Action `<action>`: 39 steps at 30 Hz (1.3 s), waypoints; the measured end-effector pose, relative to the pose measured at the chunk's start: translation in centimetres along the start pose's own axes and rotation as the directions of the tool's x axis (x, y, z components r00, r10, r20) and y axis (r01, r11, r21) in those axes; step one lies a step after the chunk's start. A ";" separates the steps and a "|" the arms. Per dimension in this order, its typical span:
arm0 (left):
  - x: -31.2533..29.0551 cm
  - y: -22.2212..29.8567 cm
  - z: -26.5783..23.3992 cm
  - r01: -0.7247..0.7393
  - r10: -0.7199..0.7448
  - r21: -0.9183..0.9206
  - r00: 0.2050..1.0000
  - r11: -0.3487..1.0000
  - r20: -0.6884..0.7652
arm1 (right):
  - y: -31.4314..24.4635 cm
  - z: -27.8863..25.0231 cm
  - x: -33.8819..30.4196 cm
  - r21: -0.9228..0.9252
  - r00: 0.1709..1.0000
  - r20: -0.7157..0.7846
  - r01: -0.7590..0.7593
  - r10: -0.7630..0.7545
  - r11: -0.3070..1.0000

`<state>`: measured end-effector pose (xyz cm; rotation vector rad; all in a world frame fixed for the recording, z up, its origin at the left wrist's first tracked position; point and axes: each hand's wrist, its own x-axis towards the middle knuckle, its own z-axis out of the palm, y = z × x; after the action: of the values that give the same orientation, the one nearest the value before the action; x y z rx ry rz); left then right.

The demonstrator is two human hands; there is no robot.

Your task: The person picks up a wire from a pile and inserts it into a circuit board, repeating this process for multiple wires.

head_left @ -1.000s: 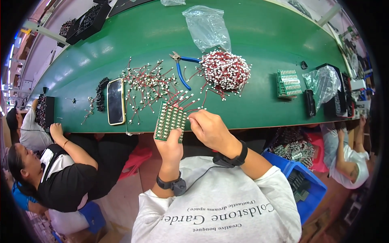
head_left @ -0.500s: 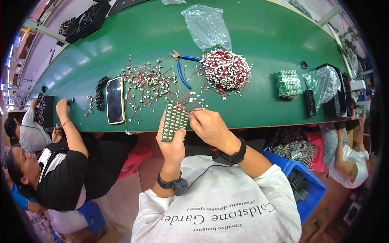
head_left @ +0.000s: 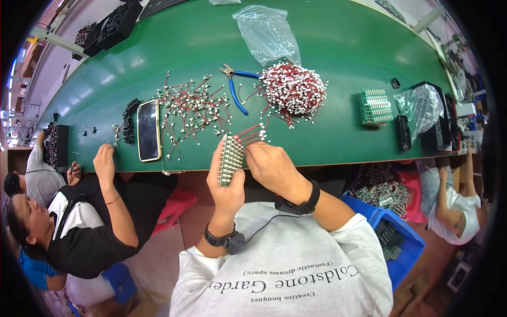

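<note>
My left hand [head_left: 227, 191] grips a green circuit board panel [head_left: 231, 161] studded with rows of small pale connectors, thumb on its near end. The panel is tilted, so its connectors show partly from the side. Red wire leads [head_left: 250, 135] with white plugs fan out from its far right edge. Against that right edge, my right hand [head_left: 275, 168] has its fingertips pinched together; what they hold is hidden. Beyond the panel lie a loose spread of red leads [head_left: 194, 108] and a dense heap of white-tipped red leads [head_left: 293, 90].
Blue-handled cutters [head_left: 235, 87] lie between the leads. A phone [head_left: 149, 131] is left of them, a clear bag [head_left: 266, 34] behind. Stacked circuit boards [head_left: 376, 108] stand right. A blue crate [head_left: 406, 253] sits below the table. A co-worker's hand [head_left: 104, 161] is at the left edge.
The panel has tilted in my left hand, from face-up to more edge-on. The fanned leads swung slightly up. My right hand stays beside the panel. The left co-worker's hand came back toward the table edge.
</note>
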<state>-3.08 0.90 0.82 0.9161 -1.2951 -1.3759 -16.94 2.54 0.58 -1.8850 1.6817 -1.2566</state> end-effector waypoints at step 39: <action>1.1 0.7 0.3 0.137 -0.188 -0.305 0.972 0.943 -0.142 | -1.5 -3.6 1.0 0.261 1.000 0.011 0.008 -0.011 0.965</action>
<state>-3.52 -0.02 1.62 0.9271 -0.8726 -1.5341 -18.80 3.11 4.12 -1.7409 1.4225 -1.3912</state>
